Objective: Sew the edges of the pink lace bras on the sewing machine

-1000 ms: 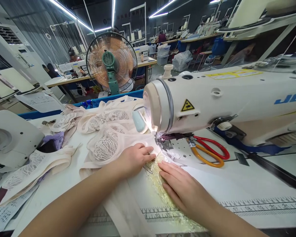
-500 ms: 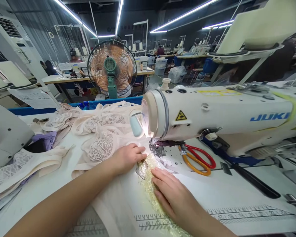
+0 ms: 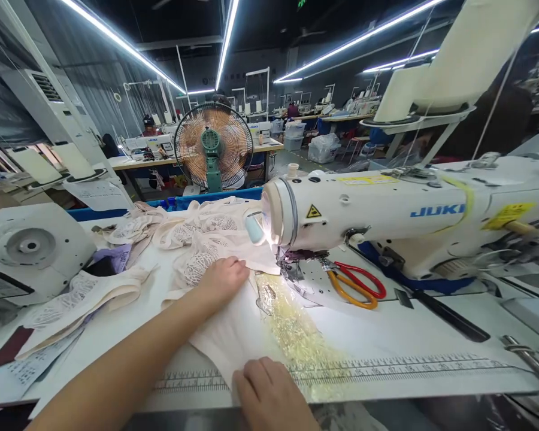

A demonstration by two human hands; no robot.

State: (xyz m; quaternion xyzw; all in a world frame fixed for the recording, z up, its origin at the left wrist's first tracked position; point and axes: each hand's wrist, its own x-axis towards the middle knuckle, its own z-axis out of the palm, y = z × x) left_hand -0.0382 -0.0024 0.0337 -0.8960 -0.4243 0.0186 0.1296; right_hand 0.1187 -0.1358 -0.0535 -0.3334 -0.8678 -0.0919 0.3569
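Observation:
My left hand (image 3: 224, 279) lies on a cream fabric piece (image 3: 233, 329) just left of the presser foot (image 3: 291, 269) of a white sewing machine (image 3: 386, 209), its fingers curled down onto the cloth. At the near table edge my right hand (image 3: 269, 392) rests on the same fabric, fingers bent over its lower end. A strip of yellowish lace (image 3: 296, 329) runs from the needle area toward me between the two hands.
Red and orange scissors (image 3: 354, 284) lie under the machine arm. Cream lace garments (image 3: 184, 233) are piled behind my left hand, beside another machine (image 3: 27, 251). A fan (image 3: 213, 146) stands behind. A printed ruler (image 3: 386, 366) runs along the table front. Other people work at distant tables.
My right hand has drawn back from beside the needle to the near table edge, uncovering the yellowish lace. The left hand has stayed by the presser foot. The camera view has risen.

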